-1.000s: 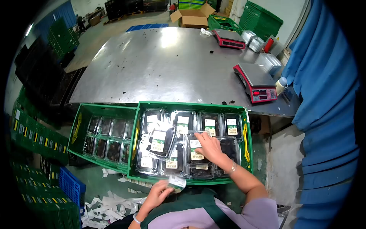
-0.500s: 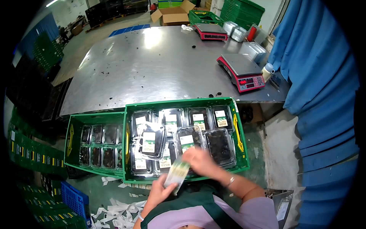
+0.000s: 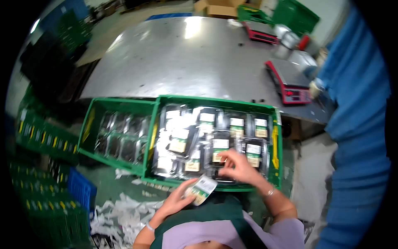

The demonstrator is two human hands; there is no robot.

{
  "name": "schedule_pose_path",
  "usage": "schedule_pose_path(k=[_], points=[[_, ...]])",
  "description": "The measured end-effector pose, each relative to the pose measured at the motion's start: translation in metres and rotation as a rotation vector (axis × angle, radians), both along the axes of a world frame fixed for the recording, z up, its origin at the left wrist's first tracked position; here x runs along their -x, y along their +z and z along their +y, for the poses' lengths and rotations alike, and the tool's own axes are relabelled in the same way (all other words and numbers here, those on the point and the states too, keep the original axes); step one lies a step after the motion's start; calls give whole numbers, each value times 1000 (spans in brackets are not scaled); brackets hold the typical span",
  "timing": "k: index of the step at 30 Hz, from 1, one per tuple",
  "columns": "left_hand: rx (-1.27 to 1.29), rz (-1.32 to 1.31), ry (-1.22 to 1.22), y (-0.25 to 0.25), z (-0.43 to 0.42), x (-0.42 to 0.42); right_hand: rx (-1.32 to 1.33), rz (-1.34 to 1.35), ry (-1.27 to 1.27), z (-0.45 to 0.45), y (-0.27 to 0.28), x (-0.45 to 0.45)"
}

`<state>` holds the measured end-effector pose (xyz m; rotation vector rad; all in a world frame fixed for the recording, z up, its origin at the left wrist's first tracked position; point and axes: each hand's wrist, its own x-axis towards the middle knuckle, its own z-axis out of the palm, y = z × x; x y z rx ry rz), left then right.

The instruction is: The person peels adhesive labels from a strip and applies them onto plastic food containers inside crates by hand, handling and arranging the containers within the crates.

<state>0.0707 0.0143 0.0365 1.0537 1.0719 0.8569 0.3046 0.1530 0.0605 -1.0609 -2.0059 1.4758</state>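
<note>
Labels [image 3: 202, 190] in L grip [image 3: 177, 201]: txt blurry

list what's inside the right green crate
The crate holds clear plastic packs of something dark, many labelled, some resting on others. The right hand hides part; what lies beneath the upper packs is covered.

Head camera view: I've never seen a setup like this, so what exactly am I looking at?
There is no robot here, just a person's two bare hands. The camera sits on the person's head and looks forward and down, so you see roughly what they see. The left hand holds what look like printed labels. The right hand is over the larger green crate; blur hides whether its fingertips hold anything. That crate contains clear packs with dark contents, many labelled. A smaller-looking green crate sits alongside. Beyond them, a metal table carries a red scale and a second scale.
</note>
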Motion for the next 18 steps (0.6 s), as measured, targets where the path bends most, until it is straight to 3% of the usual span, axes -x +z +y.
schedule_pose_path(k=[2, 3, 6, 7, 9, 11, 13, 15, 17, 18], points=[[-107, 196, 112, 8, -3, -2, -180, -21, 257, -25, 2, 39], [-98, 255, 164, 8, -7, -1, -215, -17, 266, -34, -13, 53], [-422, 767, 344, 1, -14, 12, -210, 66, 250, -43, -18, 93], [-422, 580, 444, 4, -16, 14, -235, 90, 300, -45, -19, 102], [-321, 360, 406, 11, -24, 21, -239, 165, 333, -52, -19, 123], [-314, 298, 533, 5, -32, 24, -16, 263, 260, -61, -21, 138], [-266, 321, 625, -4, -40, 32, -11, 145, 327, -56, -6, 143], [-176, 414, 548, -2, -49, 41, -204, 128, 388, -35, -6, 140], [-382, 409, 701, -17, -59, 59, -619, 128, 283, 21, -27, 102], [-310, 397, 696, -13, -63, 74, -624, -146, 78, 51, -33, 53]])
